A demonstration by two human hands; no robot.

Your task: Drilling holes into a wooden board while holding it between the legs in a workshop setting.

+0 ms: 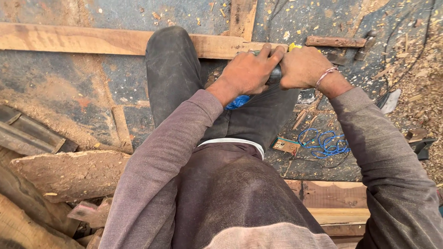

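A long wooden plank [83, 40] lies across the dusty floor, and my knee in dark trousers rests over it. At the plank's right end both my hands close around a grey tool [275, 75] with a yellow tip. My left hand [249, 70] grips it from the left, its fingers reaching onto the plank's end. My right hand [304, 66], with a thread band at the wrist, holds it from the right. Most of the tool is hidden under the hands. A blue piece [238, 102] shows under my left wrist.
A hammer [339, 43] lies to the right of the hands. Coiled blue wire [325, 142] and a small wooden block [285, 145] lie by my right leg. Rough timber offcuts [69, 173] pile at the lower left, boards at the lower right. Sawdust and chips cover the floor.
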